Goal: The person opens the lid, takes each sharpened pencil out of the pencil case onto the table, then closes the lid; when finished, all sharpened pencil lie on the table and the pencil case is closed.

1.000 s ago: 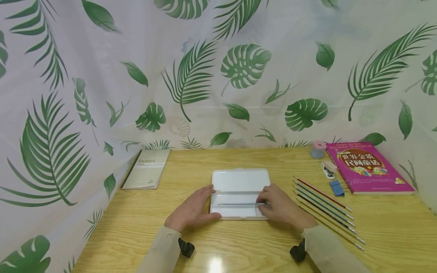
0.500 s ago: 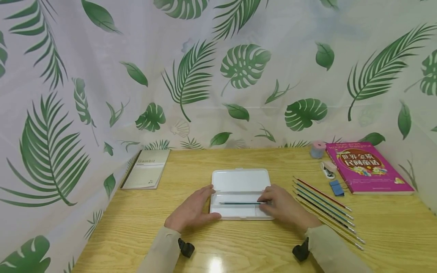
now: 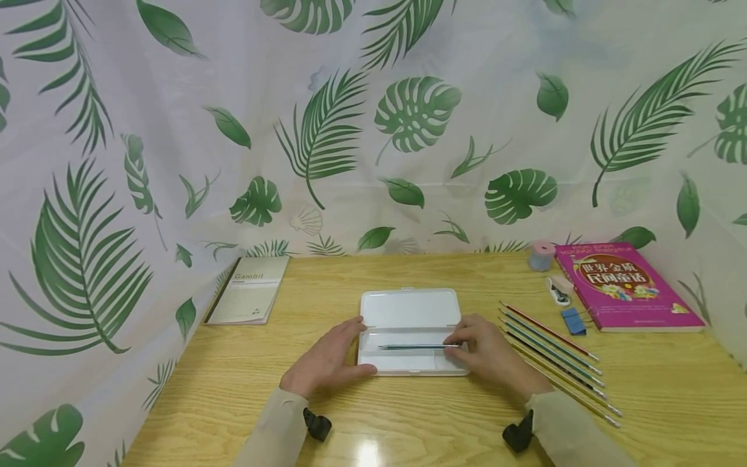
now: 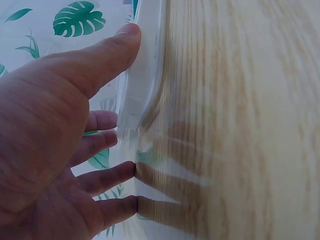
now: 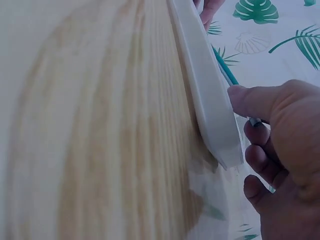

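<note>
A white pencil case [image 3: 410,309] lies with its lid folded back on the table, in the middle of the head view. My right hand [image 3: 487,353] is at its right end and pinches a teal pencil [image 3: 403,347] between thumb and fingers, near the pencil's right end. The pencil lies level across the case's open tray; whether it touches the bottom, I cannot tell. At the left end, my left hand [image 3: 327,360] steadies the case with spread, fairly straight fingers. In the left wrist view, the thumb [image 4: 120,47] touches the case's side [image 4: 142,70].
Several pencils [image 3: 551,353] lie slanted side by side right of the case. Beyond them are a blue clip [image 3: 574,321], a small stapler [image 3: 558,292], a pink-and-blue round item [image 3: 542,256] and a magenta book [image 3: 627,285]. A notebook [image 3: 251,292] lies at the back left.
The right hand and the teal pencil have shifted slightly to the right over the tray. The left hand and the case have stayed in place.
</note>
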### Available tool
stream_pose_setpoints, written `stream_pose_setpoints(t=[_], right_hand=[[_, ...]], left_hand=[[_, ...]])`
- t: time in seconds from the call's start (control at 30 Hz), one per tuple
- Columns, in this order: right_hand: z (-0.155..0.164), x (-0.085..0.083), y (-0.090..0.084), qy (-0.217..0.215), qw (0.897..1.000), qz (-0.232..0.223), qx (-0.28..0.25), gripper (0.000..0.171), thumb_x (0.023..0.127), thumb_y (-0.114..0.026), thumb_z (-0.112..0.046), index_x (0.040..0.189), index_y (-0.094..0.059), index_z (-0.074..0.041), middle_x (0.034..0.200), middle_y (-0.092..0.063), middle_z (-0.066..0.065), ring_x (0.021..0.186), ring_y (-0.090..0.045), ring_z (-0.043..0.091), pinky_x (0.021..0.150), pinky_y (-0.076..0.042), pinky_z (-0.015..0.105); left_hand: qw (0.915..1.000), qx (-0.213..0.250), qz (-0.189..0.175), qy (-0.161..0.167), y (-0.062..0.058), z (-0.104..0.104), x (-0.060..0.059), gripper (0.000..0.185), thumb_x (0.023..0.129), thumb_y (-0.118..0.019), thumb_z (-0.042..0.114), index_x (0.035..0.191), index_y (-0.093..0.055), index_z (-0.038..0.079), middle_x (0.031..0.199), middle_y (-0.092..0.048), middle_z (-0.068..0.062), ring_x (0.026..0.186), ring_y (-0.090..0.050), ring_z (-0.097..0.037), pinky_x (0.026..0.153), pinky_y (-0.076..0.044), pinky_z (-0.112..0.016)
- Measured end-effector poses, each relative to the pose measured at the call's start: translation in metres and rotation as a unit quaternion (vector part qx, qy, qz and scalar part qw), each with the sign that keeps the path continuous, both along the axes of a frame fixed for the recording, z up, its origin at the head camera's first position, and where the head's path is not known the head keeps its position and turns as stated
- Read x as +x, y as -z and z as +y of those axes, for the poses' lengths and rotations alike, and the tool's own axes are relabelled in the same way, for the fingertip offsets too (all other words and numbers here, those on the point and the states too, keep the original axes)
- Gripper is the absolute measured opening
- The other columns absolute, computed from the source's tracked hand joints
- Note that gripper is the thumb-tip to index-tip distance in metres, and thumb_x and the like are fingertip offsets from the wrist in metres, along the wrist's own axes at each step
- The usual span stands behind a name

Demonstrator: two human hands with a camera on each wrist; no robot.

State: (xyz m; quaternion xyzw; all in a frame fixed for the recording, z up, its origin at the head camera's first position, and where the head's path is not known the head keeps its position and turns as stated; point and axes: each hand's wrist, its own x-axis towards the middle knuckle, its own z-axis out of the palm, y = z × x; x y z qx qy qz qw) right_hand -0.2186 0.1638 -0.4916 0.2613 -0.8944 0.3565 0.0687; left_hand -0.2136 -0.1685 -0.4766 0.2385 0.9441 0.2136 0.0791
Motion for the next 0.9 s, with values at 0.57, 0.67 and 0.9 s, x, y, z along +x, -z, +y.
stream_pose_setpoints(t=[0.57, 0.67, 0.9], right_hand=[[0.025, 0.024, -0.008, 0.054, 0.997, -0.019, -0.056, 0.002, 0.088, -0.078, -0.019, 0.09, -0.08, -0.018, 0.087, -0.059, -0.009, 0.071, -0.048, 0.019, 0.059, -0.039, 0.025], [0.033, 0.029, -0.008, 0.063, 0.996, -0.002, -0.066, 0.003, 0.086, -0.079, -0.016, 0.088, -0.079, -0.018, 0.086, -0.06, -0.009, 0.07, -0.048, 0.018, 0.058, -0.04, 0.024], [0.059, 0.046, -0.007, 0.108, 0.991, 0.022, -0.075, 0.006, 0.086, -0.079, -0.016, 0.091, -0.08, -0.018, 0.088, -0.061, -0.008, 0.07, -0.048, 0.013, 0.057, -0.042, 0.022]], left_hand=[[1.0, 0.003, 0.001, -0.003, -0.003, 0.001, 0.003, 0.081, 0.088, -0.069, 0.056, 0.15, -0.041, 0.011, 0.161, -0.03, -0.008, 0.145, -0.032, -0.027, 0.118, -0.031, -0.044], [1.0, 0.004, 0.003, -0.002, -0.003, 0.0, 0.003, 0.082, 0.088, -0.069, 0.056, 0.15, -0.04, 0.011, 0.161, -0.03, -0.008, 0.144, -0.032, -0.026, 0.117, -0.032, -0.043], [1.0, 0.004, 0.004, 0.002, -0.001, 0.001, 0.003, 0.082, 0.088, -0.069, 0.056, 0.15, -0.041, 0.011, 0.161, -0.03, -0.008, 0.145, -0.032, -0.026, 0.118, -0.031, -0.043]])
